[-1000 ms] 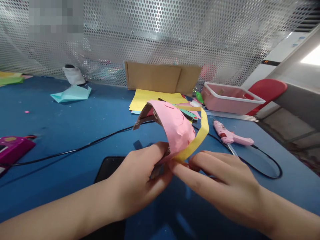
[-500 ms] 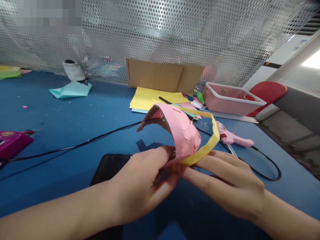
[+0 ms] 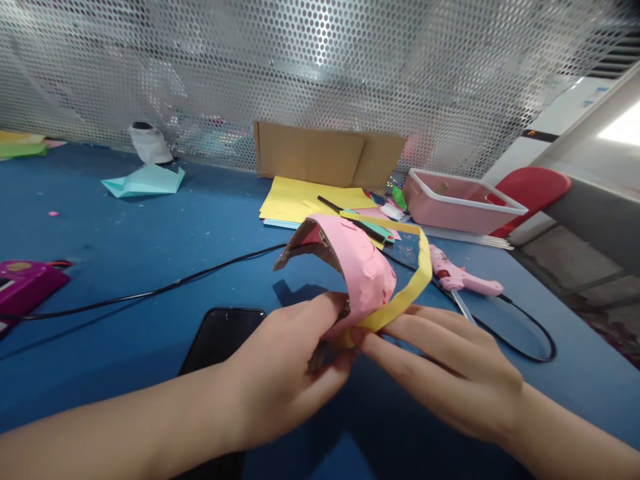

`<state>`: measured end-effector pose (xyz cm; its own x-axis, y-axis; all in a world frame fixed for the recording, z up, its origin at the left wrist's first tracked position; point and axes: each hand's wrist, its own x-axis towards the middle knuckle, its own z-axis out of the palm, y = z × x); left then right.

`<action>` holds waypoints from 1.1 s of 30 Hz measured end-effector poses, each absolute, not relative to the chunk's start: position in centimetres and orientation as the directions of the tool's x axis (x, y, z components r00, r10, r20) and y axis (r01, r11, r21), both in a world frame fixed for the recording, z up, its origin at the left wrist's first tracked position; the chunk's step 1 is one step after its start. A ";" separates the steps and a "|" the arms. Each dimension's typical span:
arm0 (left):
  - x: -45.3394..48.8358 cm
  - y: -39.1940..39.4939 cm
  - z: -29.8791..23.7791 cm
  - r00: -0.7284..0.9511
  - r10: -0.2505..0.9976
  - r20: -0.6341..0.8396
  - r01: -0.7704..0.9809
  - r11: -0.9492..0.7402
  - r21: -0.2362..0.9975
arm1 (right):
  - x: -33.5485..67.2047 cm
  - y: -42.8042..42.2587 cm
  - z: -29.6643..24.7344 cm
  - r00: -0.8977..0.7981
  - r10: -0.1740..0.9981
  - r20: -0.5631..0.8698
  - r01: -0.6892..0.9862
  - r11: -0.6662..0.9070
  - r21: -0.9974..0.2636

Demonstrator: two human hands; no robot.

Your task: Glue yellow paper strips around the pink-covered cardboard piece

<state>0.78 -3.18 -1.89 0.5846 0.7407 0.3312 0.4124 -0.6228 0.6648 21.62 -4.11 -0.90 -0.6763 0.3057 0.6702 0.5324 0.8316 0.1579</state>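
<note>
A curved piece of cardboard covered in pink paper [image 3: 367, 270] is held up over the blue table. My left hand [image 3: 287, 363] grips its lower end, fingers closed round the edge. A bent yellow paper strip [image 3: 417, 283] arches along the outer side of the pink piece. My right hand [image 3: 450, 370] pinches the strip's lower end against the bottom of the piece, with its fingertips close to my left hand's. The strip's far end runs behind the top of the pink piece. Beneath my left wrist lies a black phone [image 3: 220, 340], partly covered.
A pink glue gun [image 3: 463, 277] with a black cable lies at right. Behind stand a pink basket [image 3: 460, 207] and a cardboard panel [image 3: 310, 153], with yellow paper [image 3: 285, 197] and scissors [image 3: 363, 230] in front. Folded blue paper [image 3: 145, 181] and a purple device [image 3: 27, 287] are leftward.
The pink piece and yellow strip have shifted slightly down and left in view. Both hands keep nearly the same hold; the camera view has moved a little.
</note>
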 end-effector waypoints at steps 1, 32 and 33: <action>0.8 -3.2 -1.9 0.585 0.744 0.324 0.413 -0.617 0.670 | 21.6 -4.1 -0.9 -0.679 0.304 0.668 0.530 0.833 0.159; 0.7 -3.2 -2.1 0.535 0.789 0.301 0.363 -0.537 0.761 | 20.4 -3.9 -0.8 -0.440 0.491 0.752 0.486 0.834 -0.261; 0.7 -3.2 -2.1 0.537 0.791 0.292 0.365 -0.531 0.765 | 20.4 -3.9 -0.8 -0.449 0.490 0.747 0.468 0.841 -0.270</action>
<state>0.71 -3.17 -2.14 0.5373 0.7911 0.2923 0.3651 -0.5306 0.7650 20.36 -3.94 -0.77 -0.4490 0.4897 0.7474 0.4682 0.8414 -0.2700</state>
